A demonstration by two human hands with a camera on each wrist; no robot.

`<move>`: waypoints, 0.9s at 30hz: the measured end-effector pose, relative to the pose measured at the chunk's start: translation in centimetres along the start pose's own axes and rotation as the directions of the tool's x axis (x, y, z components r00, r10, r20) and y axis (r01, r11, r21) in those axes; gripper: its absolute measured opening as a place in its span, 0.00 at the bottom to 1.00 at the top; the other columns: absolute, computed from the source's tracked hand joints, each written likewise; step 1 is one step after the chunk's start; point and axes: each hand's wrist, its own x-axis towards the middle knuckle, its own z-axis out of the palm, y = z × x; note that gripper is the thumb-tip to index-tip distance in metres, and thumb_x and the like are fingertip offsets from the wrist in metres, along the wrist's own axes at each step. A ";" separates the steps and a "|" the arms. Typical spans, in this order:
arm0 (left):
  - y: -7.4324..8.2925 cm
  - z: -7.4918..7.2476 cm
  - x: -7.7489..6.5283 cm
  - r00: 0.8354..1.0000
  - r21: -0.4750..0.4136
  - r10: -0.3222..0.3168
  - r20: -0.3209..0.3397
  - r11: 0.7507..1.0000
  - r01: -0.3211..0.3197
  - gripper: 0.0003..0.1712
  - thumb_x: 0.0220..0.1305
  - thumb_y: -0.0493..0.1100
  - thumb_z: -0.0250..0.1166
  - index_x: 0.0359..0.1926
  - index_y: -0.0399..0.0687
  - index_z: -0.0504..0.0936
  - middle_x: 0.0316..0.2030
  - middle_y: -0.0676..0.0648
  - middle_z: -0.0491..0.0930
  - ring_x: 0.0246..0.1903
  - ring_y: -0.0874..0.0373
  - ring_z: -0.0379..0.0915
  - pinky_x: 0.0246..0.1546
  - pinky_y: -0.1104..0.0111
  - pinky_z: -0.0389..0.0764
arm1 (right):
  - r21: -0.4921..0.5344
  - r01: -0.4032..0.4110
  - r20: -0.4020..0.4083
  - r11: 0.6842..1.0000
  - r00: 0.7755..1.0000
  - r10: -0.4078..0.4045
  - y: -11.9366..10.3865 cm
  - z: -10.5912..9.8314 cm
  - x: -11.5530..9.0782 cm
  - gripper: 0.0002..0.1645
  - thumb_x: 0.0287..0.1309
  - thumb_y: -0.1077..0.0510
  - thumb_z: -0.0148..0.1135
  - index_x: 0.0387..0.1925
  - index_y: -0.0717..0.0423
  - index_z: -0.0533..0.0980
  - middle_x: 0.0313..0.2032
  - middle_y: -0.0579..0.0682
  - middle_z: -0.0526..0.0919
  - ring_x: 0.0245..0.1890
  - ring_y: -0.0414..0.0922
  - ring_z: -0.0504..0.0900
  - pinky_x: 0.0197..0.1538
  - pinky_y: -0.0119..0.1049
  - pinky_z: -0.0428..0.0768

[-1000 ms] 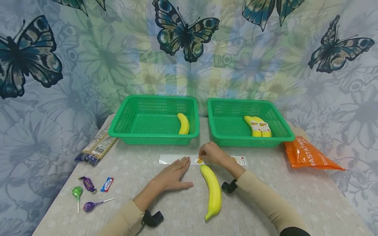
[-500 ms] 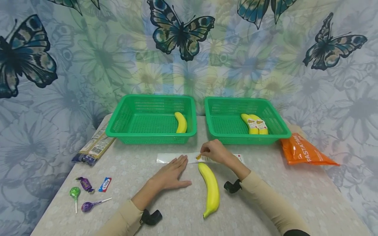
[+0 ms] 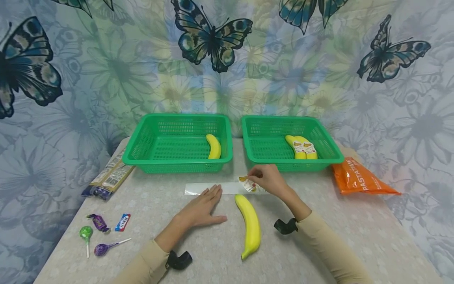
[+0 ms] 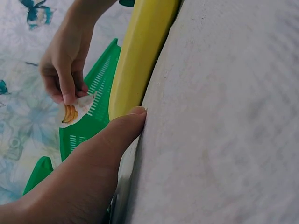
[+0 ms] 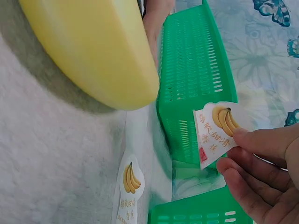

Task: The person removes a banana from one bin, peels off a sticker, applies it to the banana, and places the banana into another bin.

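My left hand (image 3: 196,209) lies with fingers straight on the left part of a white backing strip (image 3: 230,189), thumb spread out to the side. Between thumb and fingers my right hand (image 3: 271,180) pinches a white sticker (image 5: 216,133) with a bunch of bananas and lettering printed on it, lifted off the strip. In the right wrist view another banana sticker (image 5: 128,186) is still on the strip. A yellow banana (image 3: 251,228) lies on the table just in front of the strip, between both hands, its upper end close to the strip.
Behind stand two green baskets: the left basket (image 3: 170,161) holds one banana (image 3: 214,146), the right basket (image 3: 255,142) two bananas with stickers. An orange pasta bag (image 3: 361,177) lies right, a gold packet (image 3: 110,177) left. Lollipops (image 3: 86,232) and wrapped sweets (image 3: 122,222) lie front left.
My right hand has peeled the sticker up from the strip and raised it, moving slightly right. The left hand stays pressed on the strip. The head view has shifted a little.
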 end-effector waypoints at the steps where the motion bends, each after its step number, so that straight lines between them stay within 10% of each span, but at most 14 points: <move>1: 0.0 0.0 0.0 1.000 -0.008 0.003 -0.007 1.000 -0.003 0.58 0.60 0.74 0.55 0.75 0.36 0.53 0.76 0.40 0.50 0.76 0.48 0.47 0.76 0.55 0.53 | 0.006 -0.010 -0.005 1.000 1.000 0.011 0.0 0.0 -0.2 0.04 0.57 0.58 0.69 0.33 0.54 0.85 0.31 0.48 0.89 0.31 0.40 0.85 0.36 0.32 0.84; 13: 0.4 -0.1 0.3 0.995 0.085 0.010 -0.103 0.996 -0.001 0.64 0.55 0.77 0.57 0.76 0.37 0.48 0.76 0.39 0.48 0.77 0.48 0.43 0.76 0.49 0.45 | 0.132 -0.100 -0.049 0.986 0.993 0.107 -1.0 -1.0 -3.3 0.06 0.56 0.55 0.70 0.34 0.52 0.85 0.32 0.46 0.88 0.31 0.38 0.85 0.34 0.29 0.83; 27: 6.0 1.3 0.7 1.000 -0.304 -0.021 -0.022 0.953 0.013 0.71 0.50 0.77 0.61 0.76 0.36 0.40 0.77 0.39 0.38 0.78 0.49 0.34 0.76 0.51 0.47 | 0.154 -0.081 -0.030 0.985 0.996 0.087 -2.3 -0.8 -6.3 0.06 0.54 0.54 0.72 0.31 0.52 0.86 0.28 0.44 0.88 0.28 0.34 0.83 0.34 0.26 0.82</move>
